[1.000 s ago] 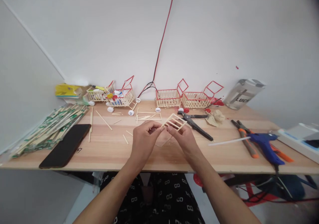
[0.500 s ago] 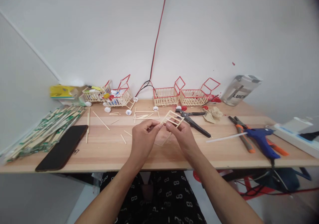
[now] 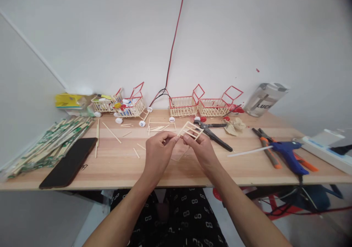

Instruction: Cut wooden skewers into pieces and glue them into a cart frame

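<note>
Above the middle of the wooden table [image 3: 115, 166], both my hands pinch a small frame of thin wooden sticks [image 3: 190, 130]. My left hand [image 3: 158, 152] grips its near left corner with thumb and fingers closed. My right hand [image 3: 201, 150] holds the near right side of the frame, fingers curled under it. The frame is tilted, its far edge raised. A clear plastic piece [image 3: 180, 151] lies on the table under my hands.
Several stick-built carts with red frames [image 3: 203, 106] and bottle-cap wheels stand along the wall. Loose sticks [image 3: 161, 128], black scissors [image 3: 213, 133], pliers [image 3: 268, 148], a blue glue gun [image 3: 288, 152], a black phone [image 3: 68, 162] and wrapped chopsticks [image 3: 49, 144] lie on the table.
The view has shifted slightly downward. My hands and the stick frame hold nearly the same pose as half a second ago.
</note>
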Tool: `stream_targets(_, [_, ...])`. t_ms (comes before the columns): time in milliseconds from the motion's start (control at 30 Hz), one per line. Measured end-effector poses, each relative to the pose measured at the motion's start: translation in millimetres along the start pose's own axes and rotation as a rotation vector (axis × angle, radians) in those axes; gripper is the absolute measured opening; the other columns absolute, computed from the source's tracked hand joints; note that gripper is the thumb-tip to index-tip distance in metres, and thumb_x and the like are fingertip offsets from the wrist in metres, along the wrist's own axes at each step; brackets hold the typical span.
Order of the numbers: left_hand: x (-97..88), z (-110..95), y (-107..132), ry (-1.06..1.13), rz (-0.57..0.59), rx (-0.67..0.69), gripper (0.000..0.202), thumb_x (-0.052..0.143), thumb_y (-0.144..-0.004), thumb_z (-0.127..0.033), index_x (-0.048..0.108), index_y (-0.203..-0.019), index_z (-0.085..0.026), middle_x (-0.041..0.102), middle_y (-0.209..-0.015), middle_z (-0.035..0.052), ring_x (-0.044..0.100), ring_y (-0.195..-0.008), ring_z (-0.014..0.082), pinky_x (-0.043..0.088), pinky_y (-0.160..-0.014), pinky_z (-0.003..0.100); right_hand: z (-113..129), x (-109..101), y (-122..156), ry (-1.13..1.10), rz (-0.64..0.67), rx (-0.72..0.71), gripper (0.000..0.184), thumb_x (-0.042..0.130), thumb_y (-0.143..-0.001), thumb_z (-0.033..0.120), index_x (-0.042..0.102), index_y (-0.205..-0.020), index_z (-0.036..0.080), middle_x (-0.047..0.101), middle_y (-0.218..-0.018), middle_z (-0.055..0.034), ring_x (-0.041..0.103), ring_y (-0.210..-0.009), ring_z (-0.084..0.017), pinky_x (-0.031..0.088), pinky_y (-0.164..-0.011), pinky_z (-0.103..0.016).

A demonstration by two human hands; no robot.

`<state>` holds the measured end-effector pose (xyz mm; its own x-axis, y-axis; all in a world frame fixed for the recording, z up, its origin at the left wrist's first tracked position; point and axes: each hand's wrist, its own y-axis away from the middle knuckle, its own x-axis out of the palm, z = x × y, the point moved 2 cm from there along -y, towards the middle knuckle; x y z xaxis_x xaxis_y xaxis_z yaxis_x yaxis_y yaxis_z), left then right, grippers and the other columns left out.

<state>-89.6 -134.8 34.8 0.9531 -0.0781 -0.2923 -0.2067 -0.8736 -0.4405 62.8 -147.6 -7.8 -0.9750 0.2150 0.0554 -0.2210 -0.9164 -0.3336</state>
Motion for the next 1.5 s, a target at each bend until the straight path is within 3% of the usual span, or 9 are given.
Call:
stream_targets(400, [0.1,-2,-2,0.012,0.022,-0.001,0.013,0.063,-0.081,-0.024,0.072,-0.073,-0.02,0.073,-0.076,0.0005,0.064,-0.071,0.0157,0.048,-0.066,0.026,-4,-3,-1,0.014,0.007,-0.001,0.023,0.066,-0.08,0.04,0.064,-0.071,0.018,0.061,-0.07,-0.0005,0.056,-0.071,-0.015,0.044,-0.071,-0.029])
stream_targets(667, [-11.3,-2,-9,0.006,-0.022,-0.011,0.012,0.065,-0.078,-0.025,0.071,-0.071,-0.018,0.072,-0.071,0.0006,0.063,-0.067,0.0146,0.048,-0.064,0.025,-5,0,-2,-0.095,0.072,0.071,0.031,0.068,-0.079,0.04,0.069,-0.103,0.022,0.068,-0.088,-0.0024,0.058,-0.079,-0.016,0.045,-0.074,-0.029])
stream_targets(967, [-4.3,6,-12,0.16,0.09,-0.114,0.014,0.065,-0.076,-0.027,0.07,-0.068,-0.017,0.055,-0.046,-0.0027,0.052,-0.048,0.0113,0.04,-0.047,0.021,-13,-3,-3,-0.104,0.031,0.085,0.027,0.068,-0.079,0.044,0.072,-0.087,0.019,0.068,-0.081,-0.0037,0.059,-0.077,-0.016,0.045,-0.074,-0.029])
stream_targets(1500, [8.8,13,-11,0.325,0.139,-0.249,0.018,0.068,-0.073,-0.031,0.067,-0.066,-0.014,0.062,-0.06,-0.0002,0.045,-0.043,0.0061,0.038,-0.043,0.02,-19,-7,-8,-0.129,-0.028,0.111,0.025,0.072,-0.076,0.043,0.074,-0.077,0.019,0.071,-0.073,-0.0032,0.058,-0.07,-0.014,0.041,-0.067,-0.028])
